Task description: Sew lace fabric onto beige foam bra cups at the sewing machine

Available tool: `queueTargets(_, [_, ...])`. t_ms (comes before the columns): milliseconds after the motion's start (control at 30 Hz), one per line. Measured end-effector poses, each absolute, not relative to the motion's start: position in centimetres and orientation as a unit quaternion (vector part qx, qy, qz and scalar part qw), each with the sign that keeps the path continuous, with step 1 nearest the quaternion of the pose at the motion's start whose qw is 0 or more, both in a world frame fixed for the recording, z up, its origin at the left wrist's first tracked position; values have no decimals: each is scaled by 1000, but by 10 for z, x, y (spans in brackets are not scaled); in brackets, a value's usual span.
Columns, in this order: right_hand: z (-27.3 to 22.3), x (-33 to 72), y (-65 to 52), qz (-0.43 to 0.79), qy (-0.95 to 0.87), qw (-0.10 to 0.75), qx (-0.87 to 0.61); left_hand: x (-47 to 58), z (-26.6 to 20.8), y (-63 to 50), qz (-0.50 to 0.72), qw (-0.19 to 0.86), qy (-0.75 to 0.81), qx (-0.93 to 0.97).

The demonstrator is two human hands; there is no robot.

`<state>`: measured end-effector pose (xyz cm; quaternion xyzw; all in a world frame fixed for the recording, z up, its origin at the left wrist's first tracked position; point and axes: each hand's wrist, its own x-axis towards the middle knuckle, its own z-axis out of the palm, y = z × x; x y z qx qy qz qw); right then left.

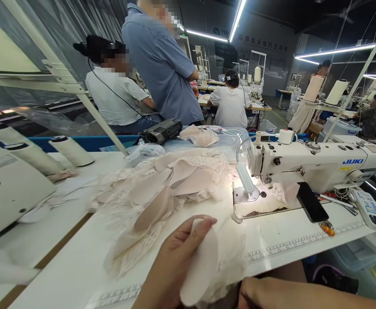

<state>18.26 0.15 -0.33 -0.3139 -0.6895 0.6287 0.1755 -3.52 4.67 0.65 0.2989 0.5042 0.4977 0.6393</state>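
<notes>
My left hand (183,246) is closed round a pale pink bra cup (202,262), thumb on top, above the table's front edge. Thin cream lace (231,253) hangs beside the cup on its right. At the bottom edge, my right hand (250,292) is curled near the lower end of the lace; its fingertips and anything in them are hidden. Beyond my left hand, a heap of pale bra cups with lace (175,180) spreads over the white table (75,253). To the right stands a white sewing machine (319,161), its lamp lighting the needle plate (244,195).
A black phone (312,201), a screwdriver (336,199) and an orange-handled small item (327,228) lie by the machine. Thread cones (70,150) stand at left. A clear plastic box (207,139) sits behind the heap. Co-workers (165,64) are beyond the table.
</notes>
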Motion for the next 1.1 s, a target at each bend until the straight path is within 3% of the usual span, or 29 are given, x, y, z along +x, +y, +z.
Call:
queueTargets(167, [7, 187, 11, 516, -658, 367, -407, -35, -3, 49, 451, 692, 470, 311])
queueTargets(267, [2, 179, 13, 460, -662, 414, -422, -31, -11, 49, 444, 719, 454, 283])
queueTargets(533, [-14, 147, 14, 391, -683, 440, -433, -25, -5, 42, 438, 724, 448, 288])
queueTargets(800, [-6, 162, 18, 492, -621, 488, -365, -28, -22, 43, 422, 727, 439, 317])
queueTargets(933, [-7, 157, 10, 598, -561, 478, -315, -19, -19, 35, 410, 746, 423, 310])
queueTargets(1100, [-10, 165, 5, 454, -689, 404, -395, -21, -10, 34, 392, 729, 463, 315])
